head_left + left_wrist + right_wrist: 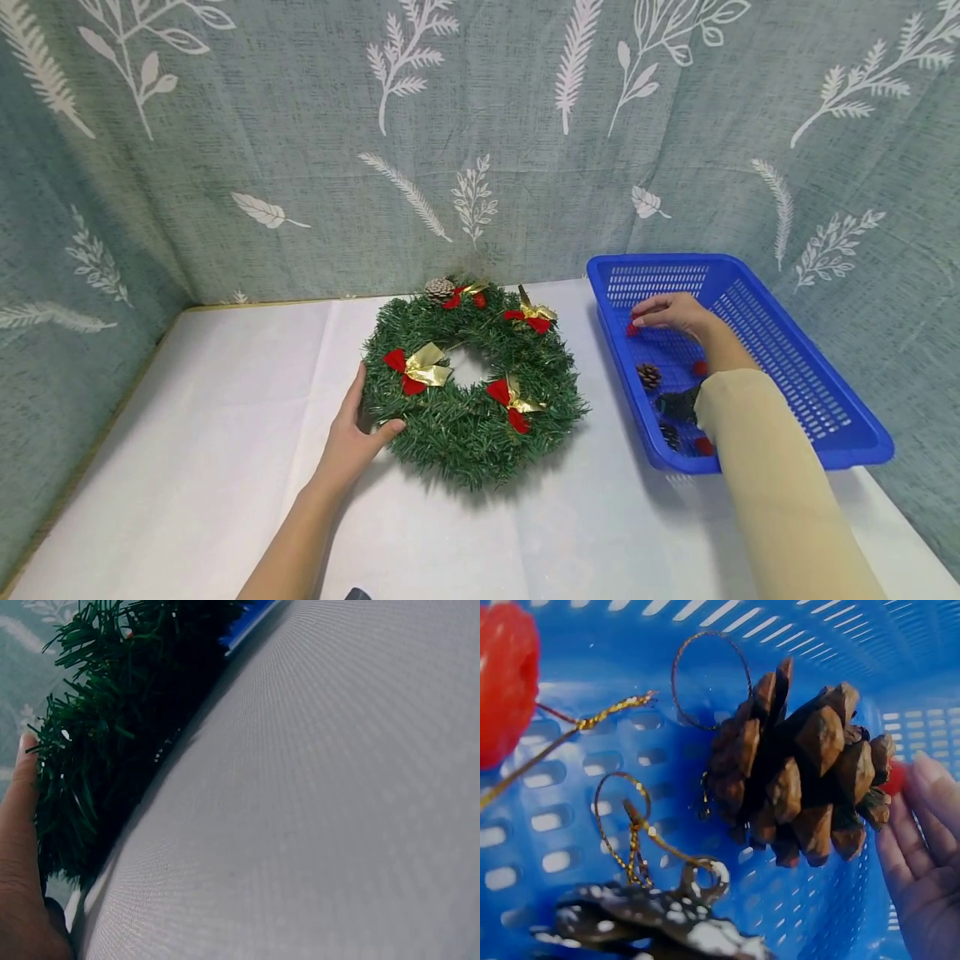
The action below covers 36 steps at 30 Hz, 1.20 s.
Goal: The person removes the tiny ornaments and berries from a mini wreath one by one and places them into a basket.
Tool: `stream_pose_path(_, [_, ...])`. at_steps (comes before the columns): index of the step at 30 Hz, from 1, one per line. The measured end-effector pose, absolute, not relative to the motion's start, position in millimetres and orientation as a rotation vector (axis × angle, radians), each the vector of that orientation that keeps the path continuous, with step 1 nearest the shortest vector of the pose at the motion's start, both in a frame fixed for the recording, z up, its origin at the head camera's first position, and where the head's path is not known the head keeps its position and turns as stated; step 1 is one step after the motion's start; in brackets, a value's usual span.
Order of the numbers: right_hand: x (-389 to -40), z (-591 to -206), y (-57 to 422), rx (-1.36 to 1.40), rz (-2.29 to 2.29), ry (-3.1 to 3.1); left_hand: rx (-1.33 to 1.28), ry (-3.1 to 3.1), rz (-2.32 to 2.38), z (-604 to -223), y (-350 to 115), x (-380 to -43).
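Observation:
A green Christmas wreath [480, 450] lies on the white table, decorated with red-and-gold bows [423, 367] and a pine cone [439, 289] at its far side. My left hand [352, 442] grips the wreath's left edge, thumb on the near side. In the left wrist view only part of this hand [19, 862] shows beside the green needles [105, 750]. Inside the blue basket [795, 350], my right hand [678, 317] pinches a small red berry ornament [633, 326]. The right wrist view shows that ornament [895, 778] at the fingertips, partly behind a brown pine cone [802, 772].
The basket stands right of the wreath. It also holds a white-tipped pine cone [660, 922] with a gold cord, another red berry ornament [506, 686] and a dark item [677, 406]. A patterned grey-green curtain [300, 150] hangs behind the table.

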State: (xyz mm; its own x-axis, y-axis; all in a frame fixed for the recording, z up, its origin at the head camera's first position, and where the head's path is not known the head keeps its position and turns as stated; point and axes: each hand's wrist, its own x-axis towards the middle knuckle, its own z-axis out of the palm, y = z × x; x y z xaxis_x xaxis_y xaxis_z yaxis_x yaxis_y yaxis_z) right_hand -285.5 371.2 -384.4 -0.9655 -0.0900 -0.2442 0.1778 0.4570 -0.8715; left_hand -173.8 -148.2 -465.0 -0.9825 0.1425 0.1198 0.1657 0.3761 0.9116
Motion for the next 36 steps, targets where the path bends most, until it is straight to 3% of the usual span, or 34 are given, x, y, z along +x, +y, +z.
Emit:
stream_pose_path(7, [-284.6,-380.3,373.2,0.111,-1.586,2.434,-0.297,-2.592,-1.708,-465.9,-147.7,-175.2])
stream_pose_path(15, [-290.3,-363.8,367.7,0.019,-1.982,2.171,-0.26,-2.654,-1.631,-461.6,-147.7,-173.7])
stream_pose_path(36, [-307.5,-296.9,315.8,-0.14,-1.989,2.168,-0.271,-2.622,-1.655,-463.5,-148.2,-172.3])
